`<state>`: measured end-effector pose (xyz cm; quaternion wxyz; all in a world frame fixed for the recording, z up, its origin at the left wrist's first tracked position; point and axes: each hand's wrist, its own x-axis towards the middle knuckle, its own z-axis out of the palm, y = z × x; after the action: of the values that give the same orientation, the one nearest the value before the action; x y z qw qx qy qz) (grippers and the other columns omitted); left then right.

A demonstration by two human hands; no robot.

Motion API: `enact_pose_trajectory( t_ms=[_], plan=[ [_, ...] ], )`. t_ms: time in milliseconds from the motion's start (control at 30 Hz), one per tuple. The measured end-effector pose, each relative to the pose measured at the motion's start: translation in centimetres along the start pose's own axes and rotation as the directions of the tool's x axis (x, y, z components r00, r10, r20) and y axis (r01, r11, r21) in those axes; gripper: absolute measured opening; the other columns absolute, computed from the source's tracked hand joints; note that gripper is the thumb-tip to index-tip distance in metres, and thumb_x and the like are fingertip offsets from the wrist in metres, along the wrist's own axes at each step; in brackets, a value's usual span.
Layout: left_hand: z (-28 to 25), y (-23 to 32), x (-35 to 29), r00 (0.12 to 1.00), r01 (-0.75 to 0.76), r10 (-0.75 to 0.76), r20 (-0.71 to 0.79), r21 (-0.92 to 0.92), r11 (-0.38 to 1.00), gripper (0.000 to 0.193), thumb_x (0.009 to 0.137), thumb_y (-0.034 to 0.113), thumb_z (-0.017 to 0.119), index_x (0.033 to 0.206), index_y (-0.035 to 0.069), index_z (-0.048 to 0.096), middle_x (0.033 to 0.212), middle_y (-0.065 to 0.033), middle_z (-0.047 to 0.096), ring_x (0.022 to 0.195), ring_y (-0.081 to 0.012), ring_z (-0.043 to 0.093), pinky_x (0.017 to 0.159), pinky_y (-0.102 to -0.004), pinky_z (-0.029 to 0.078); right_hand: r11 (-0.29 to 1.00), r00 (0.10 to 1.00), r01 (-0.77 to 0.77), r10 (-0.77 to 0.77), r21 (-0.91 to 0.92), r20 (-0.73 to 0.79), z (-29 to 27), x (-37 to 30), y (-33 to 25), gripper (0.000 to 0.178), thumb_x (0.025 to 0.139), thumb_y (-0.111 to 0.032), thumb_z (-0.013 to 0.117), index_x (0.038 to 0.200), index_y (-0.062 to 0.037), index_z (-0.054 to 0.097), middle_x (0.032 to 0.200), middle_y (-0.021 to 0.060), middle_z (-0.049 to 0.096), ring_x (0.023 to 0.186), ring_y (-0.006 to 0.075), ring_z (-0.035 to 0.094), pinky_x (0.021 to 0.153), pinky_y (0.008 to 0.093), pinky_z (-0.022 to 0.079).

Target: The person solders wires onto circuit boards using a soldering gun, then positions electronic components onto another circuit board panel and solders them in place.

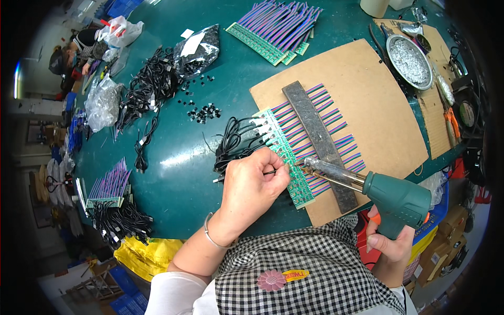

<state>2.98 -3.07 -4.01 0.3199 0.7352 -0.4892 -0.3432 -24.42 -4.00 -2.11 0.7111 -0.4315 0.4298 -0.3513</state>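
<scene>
My right hand (389, 239) grips the handle of a green soldering gun (395, 198); its metal tip (304, 164) touches a strip of green circuit boards (286, 152). My left hand (252, 186) pinches a thin black wire (275, 171) and holds its end at the same spot on the boards. Purple and blue ribbon wires (336, 128) run from the boards across a brown cardboard sheet (367, 100). A dark flat metal bar (315, 131) lies across the ribbons. A bundle of black cables (233, 144) lies left of the boards.
A green table (173, 173) holds piles of black cables (149, 86), small black parts (205, 113), plastic bags (102, 102), more ribboned boards (278, 26) at the top and at the left (107, 186). A metal dish (408, 60) sits top right. Another person (73, 52) sits far left.
</scene>
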Motion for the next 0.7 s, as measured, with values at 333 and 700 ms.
enact_pose_trajectory(
  t_ms=[333,700],
  plan=[
    [0.1,0.1,0.1,1.000,0.004,-0.005,-0.011,-0.026,1.000,0.008,0.074,0.000,0.064,0.071,-0.003,0.057,0.060,-0.0007,0.060,0.057,0.0001,0.051,0.051,-0.0166,0.044,0.994,0.981,0.082,-0.067,-0.076,0.182,-1.8,-0.1,2.3,0.060,0.066,-0.003,0.071,0.114,0.0116,0.036,0.087,0.0168,0.048,0.051,0.0159,0.053,0.035,0.0244,0.045],
    [0.1,0.0,0.1,1.000,0.012,-0.012,-0.009,0.001,1.000,0.008,0.074,0.001,0.064,0.071,-0.002,0.057,0.059,0.0000,0.059,0.056,0.0007,0.049,0.051,-0.0160,0.043,0.985,0.985,0.150,-0.143,0.082,-0.093,0.3,0.4,0.9,0.062,0.065,-0.007,0.073,0.110,0.0149,0.035,0.094,0.0222,0.049,0.044,0.0162,0.051,0.034,0.0241,0.045]
  ],
)
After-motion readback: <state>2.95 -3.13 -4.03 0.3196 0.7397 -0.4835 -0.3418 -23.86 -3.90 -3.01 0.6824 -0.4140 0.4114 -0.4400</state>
